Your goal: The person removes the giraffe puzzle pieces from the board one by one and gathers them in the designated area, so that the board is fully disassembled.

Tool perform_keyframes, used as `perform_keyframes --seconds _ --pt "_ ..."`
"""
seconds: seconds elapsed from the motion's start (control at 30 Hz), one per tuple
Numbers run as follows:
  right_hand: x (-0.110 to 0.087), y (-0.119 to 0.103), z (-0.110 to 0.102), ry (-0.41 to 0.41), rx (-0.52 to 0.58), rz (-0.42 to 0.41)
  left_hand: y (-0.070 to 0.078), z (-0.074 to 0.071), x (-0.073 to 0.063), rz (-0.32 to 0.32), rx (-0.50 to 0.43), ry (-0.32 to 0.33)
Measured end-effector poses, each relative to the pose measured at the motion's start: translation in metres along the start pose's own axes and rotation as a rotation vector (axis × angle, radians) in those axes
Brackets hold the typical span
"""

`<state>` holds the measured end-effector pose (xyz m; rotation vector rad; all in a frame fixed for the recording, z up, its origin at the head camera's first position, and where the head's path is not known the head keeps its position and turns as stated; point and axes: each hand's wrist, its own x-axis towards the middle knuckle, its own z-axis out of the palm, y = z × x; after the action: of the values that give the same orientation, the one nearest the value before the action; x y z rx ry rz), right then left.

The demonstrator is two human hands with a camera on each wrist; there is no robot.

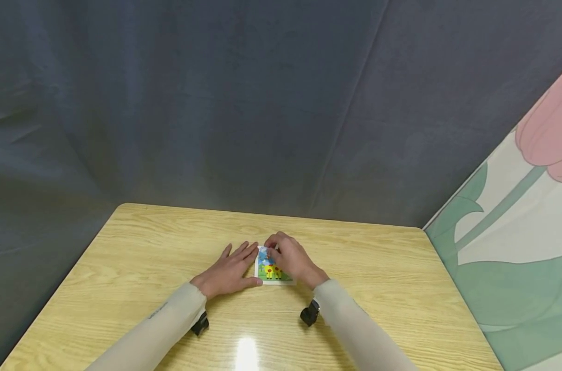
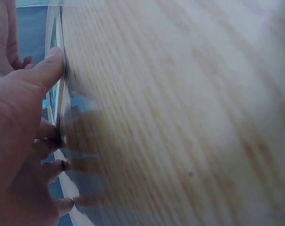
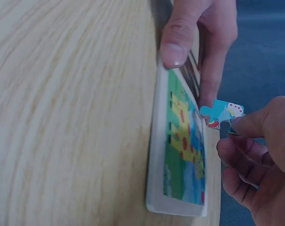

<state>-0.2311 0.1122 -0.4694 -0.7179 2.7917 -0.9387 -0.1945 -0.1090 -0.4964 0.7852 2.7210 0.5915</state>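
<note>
A small jigsaw puzzle in a white-rimmed tray (image 1: pixel 256 269) lies on the table, its picture showing a yellow animal with red spots on green and blue ground. My left hand (image 1: pixel 229 274) is spread flat at the tray's left side; in the right wrist view its thumb (image 3: pixel 174 52) touches a corner of the rim. With thumb and fingers, my right hand (image 1: pixel 294 262) pinches a blue puzzle piece (image 3: pixel 221 113) with a red-dotted white patch. That piece is held just above the tray's far edge. The right hand hides part of the puzzle in the head view.
The light wood table (image 1: pixel 364 268) extends around the tray on all sides. Behind it hangs a dark grey-blue curtain (image 1: pixel 244 113), and a flower-patterned cloth (image 1: pixel 508 242) borders the right side. Both wrists carry black devices (image 1: pixel 310 313).
</note>
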Motion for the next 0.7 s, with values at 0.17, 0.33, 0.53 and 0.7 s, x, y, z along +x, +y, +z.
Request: perform_keyframes --seconds 0.17,0.33,0.53,0.7 --pt "-0.002 0.002 -0.008 -0.014 0.018 0.021 0.001 0.0 0.0 -0.01 0.015 -0.003" --pt "-0.005 0.01 -0.019 -0.008 0.012 0.052 0.001 -0.001 -0.001 -0.007 0.015 0.002" --pt "-0.009 0.022 -0.033 0.019 -0.009 0.076 0.001 -0.001 -0.001 -0.017 0.018 -0.01" --pt "-0.013 0.035 -0.044 0.02 -0.061 0.089 0.002 -0.002 -0.001 -0.02 0.013 -0.015"
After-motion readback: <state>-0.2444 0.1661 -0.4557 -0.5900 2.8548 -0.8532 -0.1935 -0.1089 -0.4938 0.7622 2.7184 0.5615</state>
